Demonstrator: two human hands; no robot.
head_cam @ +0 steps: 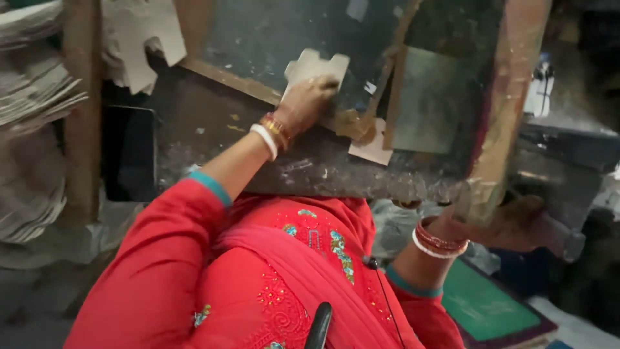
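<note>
Dusty, paint-flecked tabletop (213,123) fills the view ahead. Nearest, the right hand (510,223) wraps its fingers closed around a worn lever (500,129). Farther off, the left hand (310,100) presses a notched cardboard piece (313,64), which juts out beyond its curled fingers (326,83).

A single head-worn camera looks steeply down, tilted, close over the wearer's red-clad torso, toward the near edge of a worn press bed (323,168).
</note>
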